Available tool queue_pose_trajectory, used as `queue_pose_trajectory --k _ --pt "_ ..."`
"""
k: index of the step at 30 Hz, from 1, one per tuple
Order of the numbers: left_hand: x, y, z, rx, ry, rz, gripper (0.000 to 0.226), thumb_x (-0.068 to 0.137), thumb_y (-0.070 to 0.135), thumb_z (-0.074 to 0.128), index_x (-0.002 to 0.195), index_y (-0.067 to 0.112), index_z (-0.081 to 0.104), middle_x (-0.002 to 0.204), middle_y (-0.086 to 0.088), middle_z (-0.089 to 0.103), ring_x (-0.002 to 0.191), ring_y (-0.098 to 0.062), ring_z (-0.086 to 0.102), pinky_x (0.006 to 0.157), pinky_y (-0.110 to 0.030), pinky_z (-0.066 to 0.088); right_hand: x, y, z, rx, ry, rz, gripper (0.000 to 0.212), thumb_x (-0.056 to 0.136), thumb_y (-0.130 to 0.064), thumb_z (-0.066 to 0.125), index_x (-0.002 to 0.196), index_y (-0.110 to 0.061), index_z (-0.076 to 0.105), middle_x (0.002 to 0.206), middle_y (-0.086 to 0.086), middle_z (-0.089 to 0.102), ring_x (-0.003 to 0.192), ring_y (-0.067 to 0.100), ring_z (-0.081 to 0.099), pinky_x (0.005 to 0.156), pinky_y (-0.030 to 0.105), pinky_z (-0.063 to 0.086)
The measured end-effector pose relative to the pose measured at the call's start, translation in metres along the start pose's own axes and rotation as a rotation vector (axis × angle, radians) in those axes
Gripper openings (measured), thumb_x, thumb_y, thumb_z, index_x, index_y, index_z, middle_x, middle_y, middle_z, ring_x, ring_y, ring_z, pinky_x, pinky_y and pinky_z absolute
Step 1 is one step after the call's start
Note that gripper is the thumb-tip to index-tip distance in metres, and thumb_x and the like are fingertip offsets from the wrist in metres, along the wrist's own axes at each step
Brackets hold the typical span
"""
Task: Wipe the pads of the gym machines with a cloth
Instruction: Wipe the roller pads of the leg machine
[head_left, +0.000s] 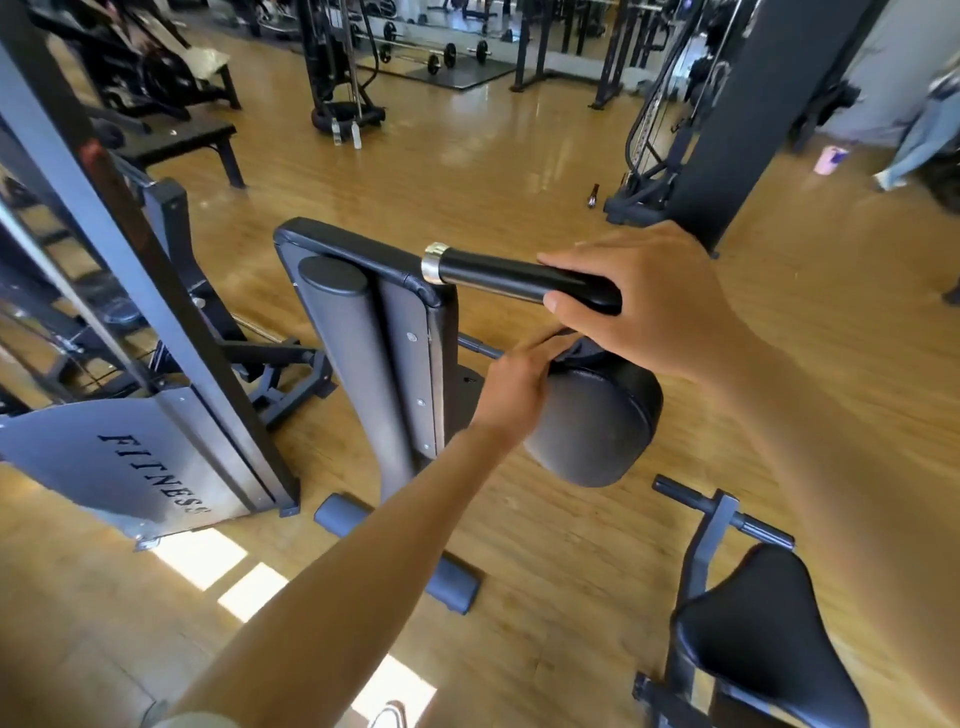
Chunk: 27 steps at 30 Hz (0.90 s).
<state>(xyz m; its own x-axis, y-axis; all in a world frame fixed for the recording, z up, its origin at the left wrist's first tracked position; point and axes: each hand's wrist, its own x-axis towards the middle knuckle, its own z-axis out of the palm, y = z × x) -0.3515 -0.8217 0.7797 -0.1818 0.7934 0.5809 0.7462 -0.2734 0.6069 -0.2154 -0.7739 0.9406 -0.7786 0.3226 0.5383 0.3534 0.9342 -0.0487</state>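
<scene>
My right hand (639, 306) is gripping the black handle (519, 278), thumb tucked under. Left hand (511, 387) is clutching a dark cloth (574, 353) against the top of the round pad (597, 426). Back pad (363, 332) is standing just left, seat (763, 639) lower right.

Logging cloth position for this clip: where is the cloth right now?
In the head view, just right of centre, the dark cloth is held by the left hand against the top of the round roller pad, below the black handle under the right hand.
</scene>
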Motion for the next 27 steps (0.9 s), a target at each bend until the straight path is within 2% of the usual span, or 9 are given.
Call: queue_pose_trajectory --k 3,6,9,12,14,18,21,23,27 --pt "-0.007 -0.006 0.012 -0.074 -0.051 -0.019 0.058 0.092 -0.013 0.042 0.139 0.014 0.062 0.148 0.002 0.055 0.125 -0.023 0.059 0.091 -0.042 0.056 -0.005 -0.001 -0.007 -0.020 -0.030 0.041 0.044 0.099 -0.056 0.053 0.129 -0.030 0.072 0.093 -0.013 0.077 0.079 0.009 0.070 0.073 0.033 0.052" --pt "-0.004 0.006 0.009 -0.217 -0.149 -0.086 0.043 0.095 0.007 0.041 0.133 0.009 0.061 0.132 -0.002 0.057 0.115 -0.021 0.056 0.097 -0.041 0.050 -0.009 -0.005 -0.013 -0.044 -0.097 0.088 0.047 0.098 -0.056 0.049 0.131 -0.031 0.070 0.098 -0.013 0.078 0.085 0.010 0.070 0.077 0.038 0.050" --pt "0.003 0.014 0.003 -0.282 -0.217 -0.089 0.030 0.098 0.026 0.051 0.121 0.011 0.063 0.115 0.001 0.055 0.104 -0.015 0.052 0.090 -0.031 0.047 -0.009 -0.011 -0.019 -0.130 -0.164 0.124 0.047 0.097 -0.055 0.046 0.133 -0.034 0.068 0.107 -0.013 0.076 0.101 0.012 0.069 0.092 0.037 0.044" --pt "0.004 0.024 -0.002 -0.232 -0.222 -0.085 0.030 0.099 0.041 0.060 0.114 0.016 0.066 0.104 0.005 0.060 0.095 -0.012 0.055 0.075 -0.027 0.041 -0.003 -0.022 -0.019 -0.282 -0.285 0.204 0.057 0.093 -0.058 0.035 0.140 -0.038 0.059 0.124 -0.011 0.071 0.130 0.013 0.056 0.117 0.049 0.023" --pt "0.000 0.026 -0.004 -0.179 -0.141 -0.031 0.026 0.102 0.034 0.060 0.116 0.012 0.068 0.103 0.001 0.062 0.090 -0.014 0.054 0.070 -0.022 0.032 0.003 -0.031 -0.015 -0.335 -0.325 0.208 0.062 0.090 -0.055 0.033 0.144 -0.037 0.055 0.126 -0.008 0.070 0.133 0.016 0.055 0.119 0.051 0.018" --pt "-0.005 0.014 -0.006 -0.110 -0.036 0.147 0.022 0.102 0.011 0.061 0.120 0.009 0.074 0.120 -0.008 0.067 0.101 -0.019 0.058 0.072 -0.017 0.033 0.010 -0.038 -0.017 -0.288 -0.328 0.241 0.067 0.089 -0.052 0.035 0.150 -0.032 0.050 0.130 -0.008 0.068 0.123 0.018 0.058 0.111 0.044 0.033" --pt "-0.017 0.002 -0.003 -0.194 -0.087 0.163 0.026 0.102 0.008 0.059 0.125 0.005 0.071 0.132 -0.011 0.062 0.116 -0.027 0.060 0.093 -0.034 0.051 0.009 -0.041 -0.017 -0.298 -0.312 0.260 0.066 0.088 -0.051 0.037 0.147 -0.029 0.054 0.124 -0.005 0.071 0.114 0.019 0.061 0.103 0.044 0.041" --pt "-0.025 -0.008 -0.002 -0.209 -0.081 0.178 0.023 0.101 0.009 0.060 0.121 0.004 0.070 0.141 -0.010 0.058 0.121 -0.028 0.060 0.095 -0.039 0.054 0.010 -0.045 -0.017 -0.298 -0.297 0.275 0.064 0.086 -0.048 0.040 0.142 -0.025 0.060 0.121 -0.002 0.073 0.108 0.022 0.064 0.097 0.042 0.043" --pt "-0.031 -0.013 -0.007 -0.265 -0.054 0.133 0.016 0.093 0.023 0.064 0.100 0.008 0.067 0.148 -0.005 0.054 0.123 -0.017 0.061 0.091 -0.033 0.055 0.011 -0.050 -0.017 -0.357 -0.315 0.305 0.059 0.085 -0.044 0.038 0.132 -0.024 0.066 0.099 0.003 0.074 0.092 0.027 0.064 0.085 0.039 0.045"
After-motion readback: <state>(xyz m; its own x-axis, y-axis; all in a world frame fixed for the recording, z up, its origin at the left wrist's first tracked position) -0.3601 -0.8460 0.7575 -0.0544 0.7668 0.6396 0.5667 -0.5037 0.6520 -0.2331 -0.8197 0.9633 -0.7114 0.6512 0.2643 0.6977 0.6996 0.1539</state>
